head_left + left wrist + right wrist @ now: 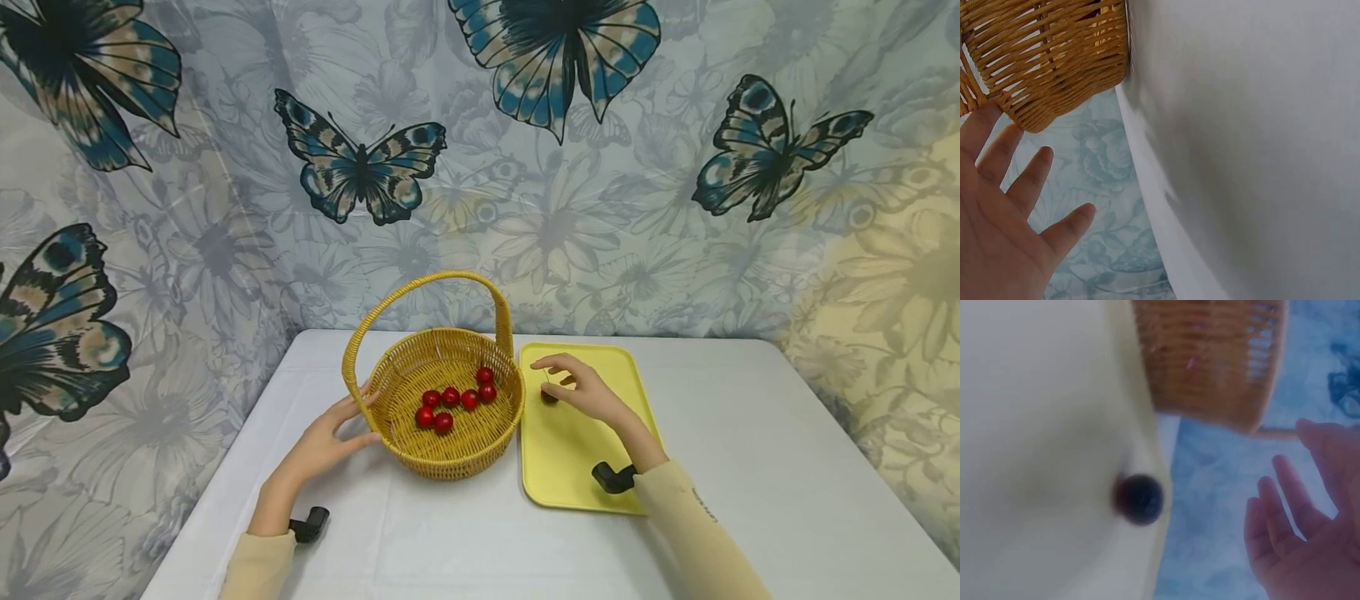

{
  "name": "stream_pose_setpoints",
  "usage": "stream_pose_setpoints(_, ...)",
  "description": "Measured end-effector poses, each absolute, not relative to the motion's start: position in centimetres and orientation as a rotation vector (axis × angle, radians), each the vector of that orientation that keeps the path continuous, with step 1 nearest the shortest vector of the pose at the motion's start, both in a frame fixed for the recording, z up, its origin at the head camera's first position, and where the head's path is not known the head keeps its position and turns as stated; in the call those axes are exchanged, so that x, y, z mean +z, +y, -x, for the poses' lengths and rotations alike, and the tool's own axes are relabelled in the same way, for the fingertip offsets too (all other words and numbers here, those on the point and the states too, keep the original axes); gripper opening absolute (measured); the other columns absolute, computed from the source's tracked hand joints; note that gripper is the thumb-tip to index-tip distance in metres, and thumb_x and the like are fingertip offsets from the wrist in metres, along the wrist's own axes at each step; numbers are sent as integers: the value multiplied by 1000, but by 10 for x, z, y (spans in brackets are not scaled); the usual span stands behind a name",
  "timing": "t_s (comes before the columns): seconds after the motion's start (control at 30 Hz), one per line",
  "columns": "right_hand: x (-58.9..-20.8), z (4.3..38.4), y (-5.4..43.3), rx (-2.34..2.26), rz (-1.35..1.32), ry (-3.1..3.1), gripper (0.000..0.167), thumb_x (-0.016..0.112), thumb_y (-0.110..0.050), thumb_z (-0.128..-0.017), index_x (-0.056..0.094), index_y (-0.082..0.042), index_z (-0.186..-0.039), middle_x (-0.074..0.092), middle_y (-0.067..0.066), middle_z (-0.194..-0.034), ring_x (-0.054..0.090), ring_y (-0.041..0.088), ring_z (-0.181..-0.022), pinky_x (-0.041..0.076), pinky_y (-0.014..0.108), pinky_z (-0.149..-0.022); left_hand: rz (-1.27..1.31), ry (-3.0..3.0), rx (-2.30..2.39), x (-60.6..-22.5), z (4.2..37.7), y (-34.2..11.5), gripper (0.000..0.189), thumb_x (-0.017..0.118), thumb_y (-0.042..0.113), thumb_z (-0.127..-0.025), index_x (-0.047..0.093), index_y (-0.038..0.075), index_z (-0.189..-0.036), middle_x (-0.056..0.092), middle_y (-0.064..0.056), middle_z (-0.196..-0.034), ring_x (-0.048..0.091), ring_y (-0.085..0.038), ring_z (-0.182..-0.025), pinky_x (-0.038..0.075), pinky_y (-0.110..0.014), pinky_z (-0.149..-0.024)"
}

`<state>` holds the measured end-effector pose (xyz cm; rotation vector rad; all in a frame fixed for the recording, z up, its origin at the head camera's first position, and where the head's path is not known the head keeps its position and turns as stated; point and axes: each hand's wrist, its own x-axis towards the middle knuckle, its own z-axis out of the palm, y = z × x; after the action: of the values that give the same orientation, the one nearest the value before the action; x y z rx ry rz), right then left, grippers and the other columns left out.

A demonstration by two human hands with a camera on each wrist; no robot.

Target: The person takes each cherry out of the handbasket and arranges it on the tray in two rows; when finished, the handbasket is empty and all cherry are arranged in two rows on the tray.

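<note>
Dark cherry: lies over the yellow tray (573, 454) near its basket-side edge, beneath the right hand; whether it rests fully on the surface is uncertain. The dark cherry (550, 398) appears to have a thin stem.
Right hand (591, 395): parted, with a clear gap between thumb and index finger; the fruit is not enclosed. Cannot tell whether the stem is touched.
Left hand (324, 442): fingers spread and fairly straight, tips against the outside of the basket (442, 469); not wrapped round it.
Red cherries (450, 397): loose group on the basket floor.
Cherry handling: judged light, smooth, round; likely to roll if nudged. Firmness unknown; light pressure advisable.
Cherry hold: thumb and index across opposite sides, or at the stem if it bears the weight.
Basket handling: woven, judged light and fairly stiff; could slide if pushed. Rim or handle (459, 275) gives the best hold.
Edges: tray has a low raised rim; the basket wall stands higher just beside it. The handle arches above the basket, leaving its near side accessible.
Room: bare tabletop (750, 467) right of the tray; patterned cloth (555, 275) behind.
</note>
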<state>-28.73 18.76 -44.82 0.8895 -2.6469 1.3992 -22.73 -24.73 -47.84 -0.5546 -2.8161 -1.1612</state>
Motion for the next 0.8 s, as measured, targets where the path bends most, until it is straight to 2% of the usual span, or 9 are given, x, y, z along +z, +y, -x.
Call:
stream_pose_setpoints(0.17,-434,280,169,1413,-972,-2608,33,59,-11,-91,56,-7,-124,53,12,-127,52,32,-108,48,41,-83,516,-2814,-1156,-478,227,-250,66,66,53,-78,45,34,-137,27,7,-151,26,-32,-138,25,-64,-106)
stream_pose_setpoints(0.33,-414,271,148,1564,-1018,-2590,32,57,-7,-92,56,-4,-123,53,18,-125,52,37,-108,46,47,-87,495,-2813,-1194,-481,227,-252,65,67,54,-77,44,39,-136,29,9,-150,29,-35,-136,28,-63,-105)
stream_pose_setpoints(0.47,-394,261,131,1622,-1052,-2591,30,56,-3,-91,56,0,-121,55,22,-122,51,41,-107,45,51,-91,496,-2789,-1261,-483,228,-254,65,68,49,-78,45,34,-137,32,4,-149,30,-35,-135,27,-62,-106)
stream_pose_setpoints(0.57,-387,259,120,1631,-1089,-2594,29,57,-2,-91,57,1,-120,56,20,-121,52,41,-107,46,49,-91,499,-2783,-1280,-484,229,-255,66,68,47,-79,45,31,-138,34,-3,-148,31,-36,-134,27,-62,-106)
stream_pose_setpoints(0.8,-406,273,102,1624,-1162,-2592,29,58,-4,-91,58,-2,-119,59,14,-117,56,31,-101,53,36,-80,523,-2766,-1273,-482,227,-254,67,69,45,-80,45,25,-139,32,-3,-149,31,-37,-134,27,-62,-106)
